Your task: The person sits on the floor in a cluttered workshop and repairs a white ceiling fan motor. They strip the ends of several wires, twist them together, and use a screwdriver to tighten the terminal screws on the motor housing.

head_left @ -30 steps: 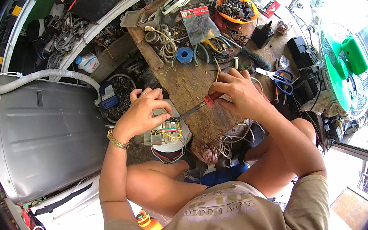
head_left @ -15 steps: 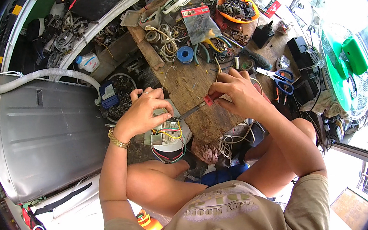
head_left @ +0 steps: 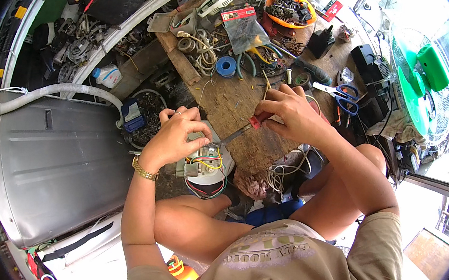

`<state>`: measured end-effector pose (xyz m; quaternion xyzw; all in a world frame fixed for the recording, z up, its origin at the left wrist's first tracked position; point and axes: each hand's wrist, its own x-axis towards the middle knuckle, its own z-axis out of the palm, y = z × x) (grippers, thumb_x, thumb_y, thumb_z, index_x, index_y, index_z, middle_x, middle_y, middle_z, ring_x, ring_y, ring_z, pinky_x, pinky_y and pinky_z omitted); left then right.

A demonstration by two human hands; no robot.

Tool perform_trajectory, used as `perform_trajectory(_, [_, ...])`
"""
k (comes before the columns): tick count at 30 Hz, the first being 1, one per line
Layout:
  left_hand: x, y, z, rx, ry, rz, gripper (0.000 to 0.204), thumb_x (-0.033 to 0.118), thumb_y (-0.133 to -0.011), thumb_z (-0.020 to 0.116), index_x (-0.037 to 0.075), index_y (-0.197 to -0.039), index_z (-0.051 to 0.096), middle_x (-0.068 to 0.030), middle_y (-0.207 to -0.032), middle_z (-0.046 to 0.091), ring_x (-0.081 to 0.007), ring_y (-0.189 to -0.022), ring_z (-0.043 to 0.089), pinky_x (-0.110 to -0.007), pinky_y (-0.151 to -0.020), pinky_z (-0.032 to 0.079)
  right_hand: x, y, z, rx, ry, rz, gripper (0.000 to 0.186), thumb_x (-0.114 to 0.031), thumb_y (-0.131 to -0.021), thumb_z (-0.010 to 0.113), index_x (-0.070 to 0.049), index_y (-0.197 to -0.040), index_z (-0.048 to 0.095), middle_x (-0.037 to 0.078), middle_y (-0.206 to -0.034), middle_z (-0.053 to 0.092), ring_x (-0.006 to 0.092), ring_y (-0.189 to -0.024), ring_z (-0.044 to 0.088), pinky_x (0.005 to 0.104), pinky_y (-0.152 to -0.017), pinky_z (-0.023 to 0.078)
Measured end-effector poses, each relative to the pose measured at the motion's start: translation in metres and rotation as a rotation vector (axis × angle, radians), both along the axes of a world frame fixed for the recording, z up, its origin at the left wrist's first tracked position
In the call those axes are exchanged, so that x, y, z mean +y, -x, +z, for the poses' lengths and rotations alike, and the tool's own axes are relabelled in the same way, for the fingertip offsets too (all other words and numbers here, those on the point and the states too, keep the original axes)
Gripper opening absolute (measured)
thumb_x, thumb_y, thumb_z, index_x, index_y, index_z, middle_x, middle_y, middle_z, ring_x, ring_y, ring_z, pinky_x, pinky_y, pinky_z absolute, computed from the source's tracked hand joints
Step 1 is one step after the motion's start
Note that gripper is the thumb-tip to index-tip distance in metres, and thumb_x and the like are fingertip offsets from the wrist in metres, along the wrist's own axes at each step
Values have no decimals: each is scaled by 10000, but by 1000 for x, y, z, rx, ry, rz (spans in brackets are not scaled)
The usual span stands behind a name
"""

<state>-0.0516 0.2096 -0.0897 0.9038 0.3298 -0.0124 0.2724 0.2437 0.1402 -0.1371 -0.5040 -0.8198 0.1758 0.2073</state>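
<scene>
While the wired unit (head_left: 208, 168) sits just left of and below frame centre, beside the bare near end of the wooden desk (head_left: 230, 110), both hands are brought in over its upper edge. Its yellow, red and green leads (head_left: 215, 166) stand out loose toward the lap, leaving the top edge open to the fingers; what carries the unit from below is hidden. Right hand (head_left: 297, 115): grip firm around a slim tool (head_left: 233, 136) with a red collar and dark shaft, held aslant so that the tip points down-left to the left fingertips; the hold behind the collar presumably gives fine aim. Left hand (head_left: 181, 135): grip narrow, thumb and forefinger near the tool tip, probably to steady something small; cannot tell whether a lead is pinched there. Blue spool (head_left: 225, 67), upper centre, lies within easy reach; a thin strand near it runs down toward the left hand, its end not visible. Scissors (head_left: 339, 93) with blue handles rest upper right of the right hand. Orange bowl (head_left: 287, 24) of small parts at top centre, and a green fan (head_left: 433, 68) at upper right, stand well apart, likely to spare the working patch.
</scene>
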Motion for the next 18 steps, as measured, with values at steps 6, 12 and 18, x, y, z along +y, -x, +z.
perform_trajectory(6, [0, -1, 1, 2, 5, 2, 86, 220, -773, 749, 159, -830, 725, -16, -831, 501, -192, -906, 504, -361, -882, 271, 0, 1, 0, -6, 11, -4, 252, -198, -751, 721, -175, -997, 669, 36, -980, 568, 272, -1010, 532, 480, -808, 396])
perform_trajectory(12, [-1, -1, 0, -9, 0, -3, 84, 219, -766, 752, 167, -829, 732, -14, -834, 504, -189, -906, 505, -360, -885, 267, 0, 0, 2, -5, 13, 2, 247, -198, -747, 724, -176, -988, 670, 35, -976, 567, 269, -1012, 529, 476, -806, 394])
perform_trajectory(18, [-1, -2, 1, 7, 3, 0, 88, 226, -764, 754, 173, -832, 737, -12, -840, 508, -187, -910, 504, -360, -885, 266, 0, 1, 1, 9, -1, 0, 247, -194, -742, 731, -175, -981, 672, 31, -970, 569, 265, -1014, 527, 476, -810, 389])
